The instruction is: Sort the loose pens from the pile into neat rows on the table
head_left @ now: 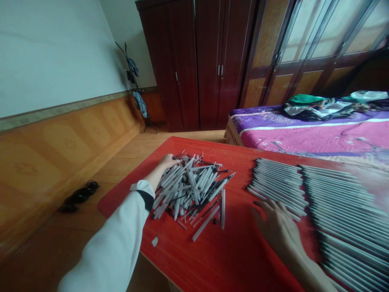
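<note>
A heap of loose translucent pen barrels [194, 178], mixed with thin dark sticks, lies on the red table [231, 251]. My left hand [168, 161] reaches to the heap's far left edge. Its fingers are curled in at the heap, and what they pinch is too small to make out. Beside the shorter row of lined-up pens [276, 184], my right hand [278, 223] rests with its fingers stretched out, near the row's front end. A longer row of pens [346, 202], with black ends in a line, lies to the right and is partly cut off by the frame.
One loose barrel [206, 224] and a small black piece [214, 221] lie in front of the heap. A white scrap [154, 241] is near the table's front edge. Behind stand a bed [304, 136] and a dark red wardrobe [209, 81].
</note>
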